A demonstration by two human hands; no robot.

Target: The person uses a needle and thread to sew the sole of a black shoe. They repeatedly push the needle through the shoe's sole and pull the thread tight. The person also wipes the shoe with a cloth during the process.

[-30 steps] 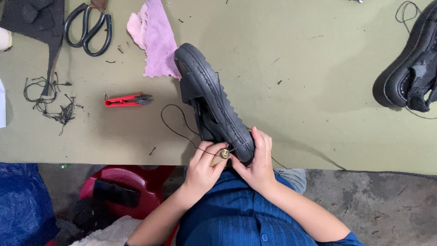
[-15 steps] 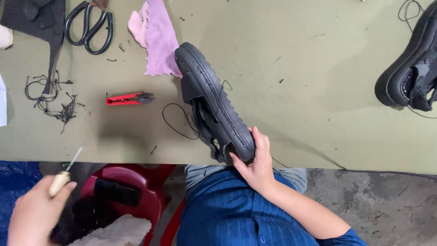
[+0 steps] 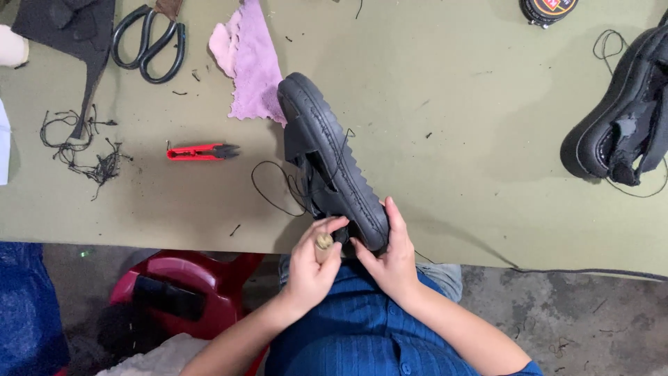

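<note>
A black shoe [image 3: 327, 153] lies on its side, sole up, its heel hanging over the near edge of the olive table [image 3: 452, 139]. My right hand [image 3: 390, 261] grips the heel end. My left hand [image 3: 313, 268] holds an awl with a light wooden handle [image 3: 323, 242] against the shoe's heel. Black thread [image 3: 268, 188] trails from the shoe across the table.
Red thread snips [image 3: 202, 151] lie left of the shoe. A pink cloth [image 3: 247, 63], black scissors [image 3: 149, 42], dark leather pieces [image 3: 62, 28] and thread scraps [image 3: 87, 150] sit at the back left. Another black shoe [image 3: 623, 111] is at the right. A red stool [image 3: 181, 292] stands below.
My left hand, which had swung out low to the left with the awl, has come back to the shoe's heel. The right hand kept its grip.
</note>
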